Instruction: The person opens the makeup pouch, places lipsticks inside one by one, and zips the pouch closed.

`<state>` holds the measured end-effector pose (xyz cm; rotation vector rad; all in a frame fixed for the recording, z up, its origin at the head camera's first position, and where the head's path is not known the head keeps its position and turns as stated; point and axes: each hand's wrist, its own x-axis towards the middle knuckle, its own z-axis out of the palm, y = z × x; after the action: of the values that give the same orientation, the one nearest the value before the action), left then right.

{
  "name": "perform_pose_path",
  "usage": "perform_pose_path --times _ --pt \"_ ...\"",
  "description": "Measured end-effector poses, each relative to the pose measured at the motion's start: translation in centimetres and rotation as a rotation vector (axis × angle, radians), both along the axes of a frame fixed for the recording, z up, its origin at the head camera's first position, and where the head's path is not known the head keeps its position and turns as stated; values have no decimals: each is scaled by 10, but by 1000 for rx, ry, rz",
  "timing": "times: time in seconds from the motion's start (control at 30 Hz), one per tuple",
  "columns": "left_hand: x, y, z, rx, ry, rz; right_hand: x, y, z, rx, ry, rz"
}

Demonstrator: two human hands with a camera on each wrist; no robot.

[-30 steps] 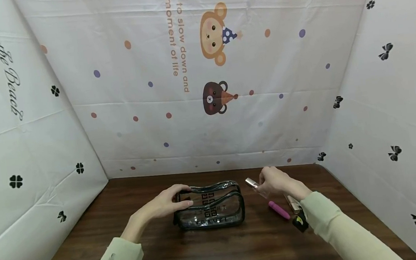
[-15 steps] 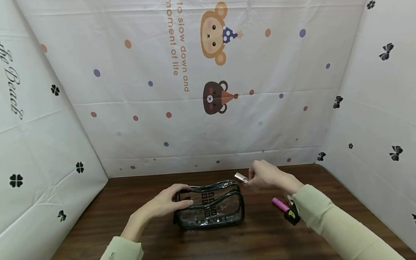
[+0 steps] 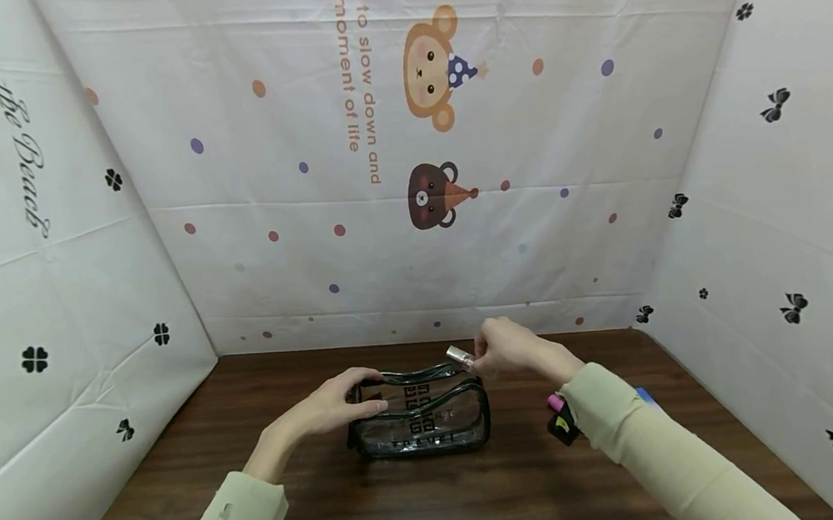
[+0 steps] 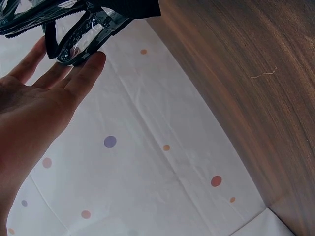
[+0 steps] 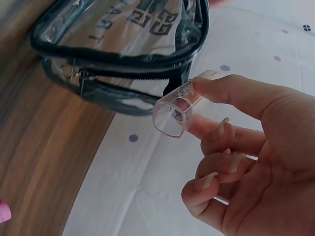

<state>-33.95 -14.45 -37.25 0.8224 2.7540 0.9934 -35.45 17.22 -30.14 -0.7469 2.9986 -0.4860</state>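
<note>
A clear zippered pouch (image 3: 441, 437) with black trim and printed lettering stands at the middle of the wooden table. My left hand (image 3: 343, 399) holds its left end, thumb along the front of the opening and fingers at the back; the left wrist view shows those fingers against the black rim. Between thumb and index finger, my right hand (image 3: 509, 346) pinches a small clear tube (image 5: 170, 118) with a silvery far end (image 3: 459, 355). In the head view the tube overlaps the pouch's back right rim. The right wrist view shows the tube's hollow clear end close beside the unzipped pouch.
Right of the pouch lie a pink tube (image 3: 555, 402) and a black item with a yellow label (image 3: 563, 425), partly hidden by the right sleeve. A blue corner (image 3: 646, 396) shows past that sleeve. White printed sheets (image 3: 356, 257) border the table on three sides.
My right hand has moved left with the clear tube, from beside the small items to the pouch's back right rim. The left hand and pouch have stayed put.
</note>
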Motion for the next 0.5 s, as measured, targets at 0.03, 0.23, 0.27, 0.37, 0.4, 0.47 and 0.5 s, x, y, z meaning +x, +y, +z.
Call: perform_pose_path --times 0.03,0.23,0.27,0.37,0.4,0.47,0.5 --pt "0 0 0 -2 -2 4 0 -2 0 2 -2 1" --pt "-1 0 -2 -3 -6 10 1 -14 0 -5 -29 10" --pt "-1 0 -2 -1 -7 10 1 -16 0 -9 -34 13" --pt "-1 1 -3 6 -10 9 1 -20 2 -4 -32 13" --pt "-1 1 -3 7 -10 9 1 -22 2 -1 -28 12" --pt "-1 1 -3 10 -7 7 1 -24 3 7 -21 11" --pt "-1 1 -3 10 -6 6 0 -26 3 14 -16 10"
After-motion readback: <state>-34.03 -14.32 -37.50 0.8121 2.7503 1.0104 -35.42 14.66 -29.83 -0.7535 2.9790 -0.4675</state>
